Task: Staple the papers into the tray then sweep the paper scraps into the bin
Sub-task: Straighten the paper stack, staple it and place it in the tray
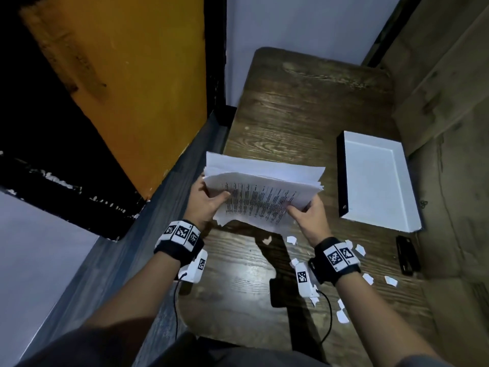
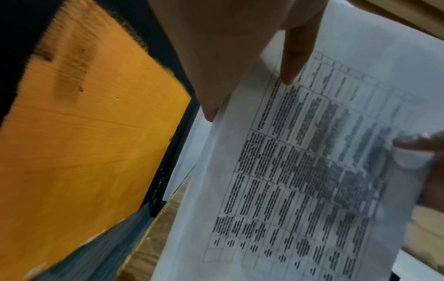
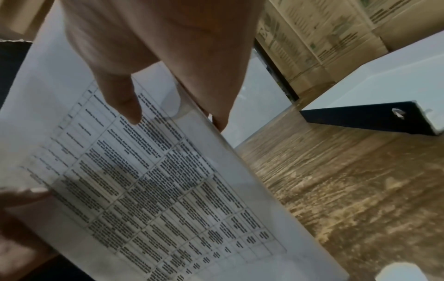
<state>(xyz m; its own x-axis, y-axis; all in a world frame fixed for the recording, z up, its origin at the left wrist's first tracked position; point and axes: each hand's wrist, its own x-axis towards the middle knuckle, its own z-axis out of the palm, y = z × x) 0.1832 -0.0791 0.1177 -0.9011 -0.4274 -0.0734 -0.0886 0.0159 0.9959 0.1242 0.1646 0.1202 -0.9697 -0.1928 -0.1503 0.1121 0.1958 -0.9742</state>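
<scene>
paper scraps: small white torn pieces are lying scattered on the table, on the near side of the papers and mostly to the right of them; one scrap is showing at the bottom of the right wrist view.
stapler: a dark, narrow object is lying flat on the table, nearer than the tray and well to the right of the papers; detail is too dark to confirm.
left hand: it is gripping the left edge of the papers, thumb lying on the printed top sheet, fingers curled underneath; the thumb is pressing on the page in the left wrist view.
right hand: it is gripping the right near corner of the papers, thumb on top, fingers wrapped below; the thumb is resting on the table of print.
papers: a loose stack with uneven edges is being held above the table between both hands, top sheet carrying a printed grid, tilted toward the person.
tray: a white shallow tray with a dark outer wall is sitting on the table to the right of the papers, apart from them, with nothing inside.
orange panel: it is standing to the left of the papers, beyond the table edge.
</scene>
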